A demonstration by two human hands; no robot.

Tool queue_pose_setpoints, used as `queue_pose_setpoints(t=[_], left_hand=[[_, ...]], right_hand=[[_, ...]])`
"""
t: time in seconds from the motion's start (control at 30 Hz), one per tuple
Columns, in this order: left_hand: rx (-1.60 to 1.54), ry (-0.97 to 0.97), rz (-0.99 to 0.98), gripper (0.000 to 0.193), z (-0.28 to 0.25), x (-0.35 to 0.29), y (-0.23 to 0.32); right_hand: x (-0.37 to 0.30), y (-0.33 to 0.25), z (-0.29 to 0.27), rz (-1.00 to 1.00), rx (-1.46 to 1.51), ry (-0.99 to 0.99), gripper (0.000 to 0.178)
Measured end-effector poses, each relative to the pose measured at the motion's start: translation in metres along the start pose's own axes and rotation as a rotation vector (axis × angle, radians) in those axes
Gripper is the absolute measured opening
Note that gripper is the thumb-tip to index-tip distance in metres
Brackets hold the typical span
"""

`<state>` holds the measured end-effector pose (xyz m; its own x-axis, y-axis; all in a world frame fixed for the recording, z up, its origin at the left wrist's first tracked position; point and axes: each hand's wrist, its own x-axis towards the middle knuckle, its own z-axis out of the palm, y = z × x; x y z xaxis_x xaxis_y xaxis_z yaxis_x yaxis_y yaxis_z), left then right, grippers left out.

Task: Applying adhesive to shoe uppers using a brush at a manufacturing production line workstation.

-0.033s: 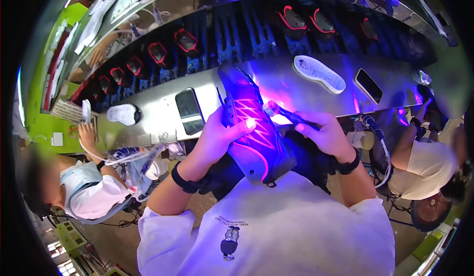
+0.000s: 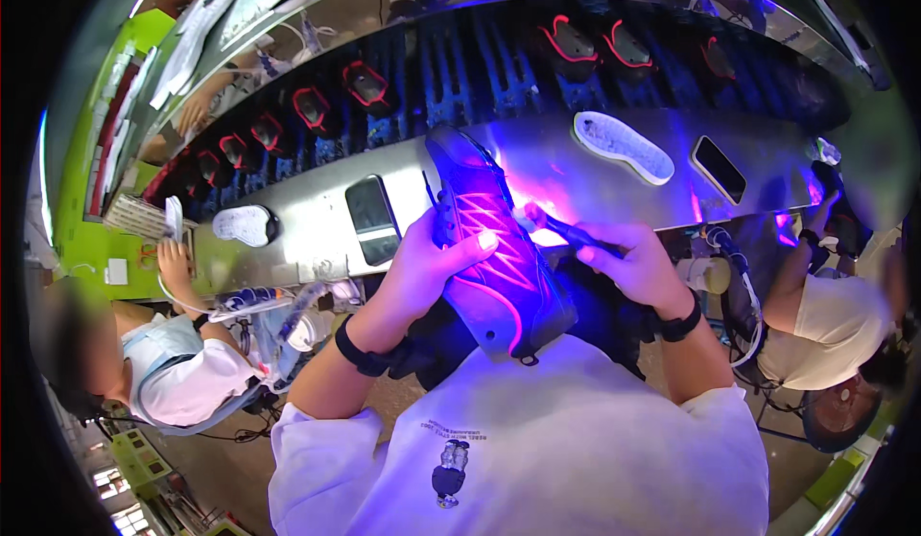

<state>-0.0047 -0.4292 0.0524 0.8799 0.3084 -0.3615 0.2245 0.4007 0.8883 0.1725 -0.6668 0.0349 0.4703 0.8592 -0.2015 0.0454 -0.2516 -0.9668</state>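
Note:
A dark lace-up shoe upper is held upright on a slant in front of my chest, glowing purple and pink under violet light. My left hand is closed around its left side, with the thumb pressed over the pink laces. In my right hand is a dark-handled brush, gripped between thumb and fingers. The brush's small head is at the upper's right edge; whether it touches cannot be told. No sole is visible on the upper.
Beyond the metal bench runs a blue-black slatted rack with several red-edged dark uppers. White soles and two phones lie on the bench. Co-workers sit at left and right.
The brush has tilted slightly in my right hand, and its pale tip shows less than before. My left hand and the shoe upper keep the same hold and position.

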Motion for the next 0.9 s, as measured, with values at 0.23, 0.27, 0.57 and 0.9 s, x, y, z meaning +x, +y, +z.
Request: queue_pose_setpoints(t=[0.23,0.27,0.57,0.9], left_hand=[[0.064,-0.040,0.016,0.064,0.031,0.016,0.011],[0.059,-0.063,0.004,0.064,0.037,0.019,0.008],[0.042,-0.009,-0.022,0.056,0.054,0.036,-0.001],[-0.126,0.070,-0.057,0.052,0.042,0.028,-0.021]], right_hand=[[-0.009,-0.003,-0.037,-0.228,-0.124,0.021,0.028],[-0.010,-0.008,-0.040,-0.081,-0.102,0.031,0.027],[-0.058,0.000,-0.089,0.017,-0.156,-0.085,0.031],[-0.068,-0.010,-0.069,-0.072,-0.401,0.103,0.032]])
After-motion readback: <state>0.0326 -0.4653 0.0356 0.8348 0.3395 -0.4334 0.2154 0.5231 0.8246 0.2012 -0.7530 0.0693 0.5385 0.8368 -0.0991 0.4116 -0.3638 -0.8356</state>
